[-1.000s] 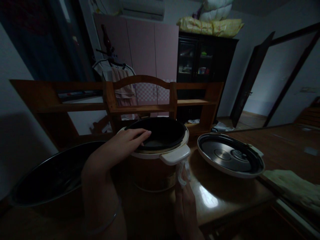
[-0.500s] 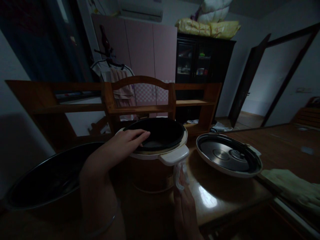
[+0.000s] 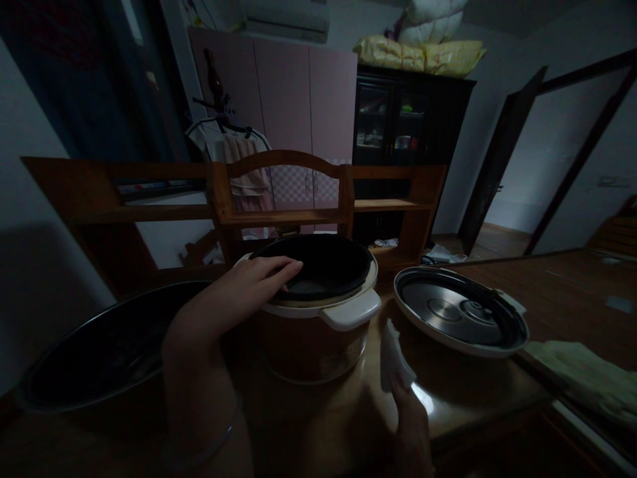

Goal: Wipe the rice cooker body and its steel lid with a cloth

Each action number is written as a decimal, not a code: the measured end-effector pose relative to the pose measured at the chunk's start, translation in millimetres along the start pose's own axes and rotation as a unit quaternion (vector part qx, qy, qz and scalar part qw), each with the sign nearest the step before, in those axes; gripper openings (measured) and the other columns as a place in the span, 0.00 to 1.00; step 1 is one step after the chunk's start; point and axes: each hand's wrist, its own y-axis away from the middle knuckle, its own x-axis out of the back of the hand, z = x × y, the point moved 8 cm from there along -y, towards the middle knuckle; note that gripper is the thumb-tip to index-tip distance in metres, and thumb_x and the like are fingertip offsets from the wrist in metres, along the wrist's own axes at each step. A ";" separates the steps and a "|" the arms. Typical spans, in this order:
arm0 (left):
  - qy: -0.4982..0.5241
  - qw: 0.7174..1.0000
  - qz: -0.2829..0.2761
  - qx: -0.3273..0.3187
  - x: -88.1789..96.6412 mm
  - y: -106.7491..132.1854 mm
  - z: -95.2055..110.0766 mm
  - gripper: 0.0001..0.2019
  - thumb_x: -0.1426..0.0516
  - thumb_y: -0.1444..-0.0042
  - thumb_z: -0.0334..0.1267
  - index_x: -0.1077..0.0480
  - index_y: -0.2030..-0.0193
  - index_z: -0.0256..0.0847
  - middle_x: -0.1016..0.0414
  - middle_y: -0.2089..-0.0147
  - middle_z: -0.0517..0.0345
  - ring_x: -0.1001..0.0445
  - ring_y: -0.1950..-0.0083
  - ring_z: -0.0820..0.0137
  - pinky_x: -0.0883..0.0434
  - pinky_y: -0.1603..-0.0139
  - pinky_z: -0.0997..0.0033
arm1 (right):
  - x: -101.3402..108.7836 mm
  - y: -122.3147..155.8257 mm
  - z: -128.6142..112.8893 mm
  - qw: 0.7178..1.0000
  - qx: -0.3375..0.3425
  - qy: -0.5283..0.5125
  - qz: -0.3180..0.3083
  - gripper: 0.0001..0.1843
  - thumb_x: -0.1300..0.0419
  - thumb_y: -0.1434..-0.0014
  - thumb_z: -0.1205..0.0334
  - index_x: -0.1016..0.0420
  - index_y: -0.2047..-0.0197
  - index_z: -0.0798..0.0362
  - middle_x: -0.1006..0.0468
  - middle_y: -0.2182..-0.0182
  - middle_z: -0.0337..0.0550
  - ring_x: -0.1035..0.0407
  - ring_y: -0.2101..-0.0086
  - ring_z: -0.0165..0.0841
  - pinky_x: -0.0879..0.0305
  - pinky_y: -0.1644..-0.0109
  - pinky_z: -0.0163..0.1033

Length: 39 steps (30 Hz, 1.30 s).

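A brown rice cooker body (image 3: 308,342) with a white rim and a white side handle (image 3: 352,311) stands upright and lidless on the wooden desk. My left hand (image 3: 259,279) grips its near-left rim, the fingers reaching over the dark opening; part of the grip is hidden. To the right of the body, apart from it, my right hand (image 3: 411,411) is closed on a folded white tissue (image 3: 395,362). The round lid (image 3: 442,309) lies on the right with its metal inner side up. At the left sits a wide dark pot (image 3: 64,352).
A wooden shelf rack (image 3: 283,216) runs along the back of the desk. Pale green cloth (image 3: 587,372) lies at the right, beyond the lid. Behind are a pink wardrobe (image 3: 286,99), a dark cabinet (image 3: 438,119) and a door (image 3: 500,153) standing ajar.
My right hand has drawn the tissue away from beneath the side handle, out to the right. My left hand has kept its place on the rim. The view has shifted slightly.
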 end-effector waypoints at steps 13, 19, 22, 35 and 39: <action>0.001 1.000 0.015 -0.011 3.4 4.9 4.2 0.26 0.53 0.37 0.60 0.24 0.44 0.52 0.19 0.50 0.61 0.23 0.49 0.62 0.32 0.44 0.67 | -65.5 -30.5 -47.6 0.988 0.084 0.031 -0.125 0.27 0.58 0.27 0.56 0.52 0.27 0.42 0.51 0.27 0.37 0.66 0.28 0.38 0.65 0.26 0.60; 0.007 1.000 0.016 0.000 2.9 4.5 4.6 0.27 0.53 0.39 0.63 0.24 0.45 0.53 0.19 0.51 0.61 0.25 0.48 0.61 0.35 0.42 0.65 | -69.1 -22.3 -48.9 0.981 0.109 0.066 -0.147 0.29 0.62 0.26 0.60 0.61 0.25 0.44 0.64 0.26 0.35 0.72 0.28 0.40 0.67 0.26 0.61; 0.004 1.000 0.015 0.002 2.6 4.7 5.0 0.26 0.53 0.38 0.62 0.24 0.45 0.54 0.19 0.51 0.62 0.25 0.48 0.61 0.35 0.42 0.65 | -68.6 -22.7 -51.8 0.977 0.122 0.078 -0.159 0.28 0.62 0.26 0.61 0.57 0.25 0.43 0.64 0.26 0.33 0.71 0.28 0.40 0.67 0.26 0.61; 0.009 1.000 -0.003 0.006 1.3 3.4 6.7 0.28 0.54 0.38 0.64 0.24 0.45 0.53 0.21 0.47 0.62 0.25 0.47 0.60 0.34 0.44 0.66 | -63.5 -17.8 -49.9 0.973 0.131 0.092 -0.168 0.28 0.60 0.27 0.62 0.55 0.26 0.43 0.61 0.26 0.34 0.68 0.28 0.40 0.62 0.26 0.59; -0.001 1.000 -0.011 0.012 -0.1 2.1 4.4 0.29 0.54 0.38 0.64 0.25 0.43 0.53 0.22 0.44 0.61 0.27 0.44 0.59 0.35 0.41 0.63 | -65.2 -7.5 -42.0 0.963 0.160 0.114 -0.185 0.29 0.59 0.28 0.64 0.54 0.26 0.45 0.57 0.26 0.40 0.63 0.29 0.43 0.55 0.28 0.61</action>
